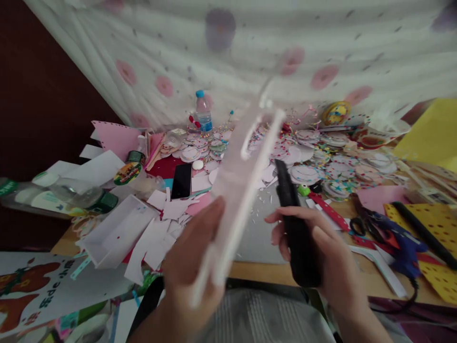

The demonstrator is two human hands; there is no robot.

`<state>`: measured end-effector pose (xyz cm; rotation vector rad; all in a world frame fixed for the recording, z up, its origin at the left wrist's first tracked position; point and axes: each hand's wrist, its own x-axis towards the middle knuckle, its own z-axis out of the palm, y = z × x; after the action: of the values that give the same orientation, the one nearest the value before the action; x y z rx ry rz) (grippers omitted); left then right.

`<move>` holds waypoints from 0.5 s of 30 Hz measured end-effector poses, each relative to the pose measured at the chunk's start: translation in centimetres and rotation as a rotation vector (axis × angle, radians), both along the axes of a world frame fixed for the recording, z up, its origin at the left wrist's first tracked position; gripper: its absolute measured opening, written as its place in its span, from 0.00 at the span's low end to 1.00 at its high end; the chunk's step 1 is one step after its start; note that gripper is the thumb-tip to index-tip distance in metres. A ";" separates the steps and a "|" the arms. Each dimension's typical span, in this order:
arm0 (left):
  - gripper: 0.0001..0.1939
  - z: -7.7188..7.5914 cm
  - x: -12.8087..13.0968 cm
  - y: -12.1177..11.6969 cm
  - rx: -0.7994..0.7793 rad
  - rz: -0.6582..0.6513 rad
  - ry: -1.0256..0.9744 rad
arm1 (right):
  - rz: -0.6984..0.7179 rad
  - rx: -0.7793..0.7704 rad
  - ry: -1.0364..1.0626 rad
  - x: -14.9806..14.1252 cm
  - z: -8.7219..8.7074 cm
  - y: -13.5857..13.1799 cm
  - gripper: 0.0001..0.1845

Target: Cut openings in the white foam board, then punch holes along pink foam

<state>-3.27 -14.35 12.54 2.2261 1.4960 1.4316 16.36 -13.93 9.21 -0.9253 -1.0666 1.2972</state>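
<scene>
My left hand [191, 257] is wrapped round a long white piece of board or foam [233, 176], which is raised at a tilt and blurred by motion. A narrow slot is cut near the upper end of the piece. In my right hand [332, 252] is a black utility knife [298, 238], its tip pointing up and away from me. The knife and the white piece are apart. Below both hands lies a grey mat [260, 240] with small white scraps on it.
At the left are a white open box [117, 233], plastic bottles [64, 193] and cut paper. A phone [182, 181] lies beyond. Decorated paper discs [307, 174] and a water bottle [203, 112] line the back. A blue glue gun [400, 238] and scissors [367, 226] are at right.
</scene>
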 end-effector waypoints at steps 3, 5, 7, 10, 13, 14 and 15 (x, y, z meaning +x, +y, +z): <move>0.22 1.7 -0.1 -0.1 -0.043 0.451 -0.348 | -0.055 0.074 0.028 1.3 0.7 -0.5 0.20; 0.21 2.1 -0.2 -0.1 -0.180 0.582 -0.590 | -0.085 0.069 0.026 2.2 0.7 -0.9 0.23; 0.21 1.5 -0.5 0.1 -0.364 0.565 -0.728 | -0.099 0.043 0.007 3.1 0.5 -1.2 0.25; 0.21 -0.7 -1.3 0.6 -0.631 0.490 -0.863 | -0.110 0.039 -0.048 4.1 -0.4 -1.3 0.26; 0.23 -3.5 -1.6 0.9 -0.848 0.373 -0.961 | -0.139 0.124 -0.105 4.1 -1.8 -1.1 0.24; 0.23 -4.4 -1.6 0.9 -0.907 0.324 -0.964 | -0.168 0.159 -0.136 3.9 -2.3 -0.9 0.22; 0.22 -5.1 -1.5 0.8 -0.957 0.280 -0.948 | -0.207 0.188 -0.184 3.5 -2.8 -0.8 0.20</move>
<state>-4.82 -13.50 7.39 0.6566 1.5843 1.1352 19.89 -14.68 6.40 -0.9966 -1.1791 0.9387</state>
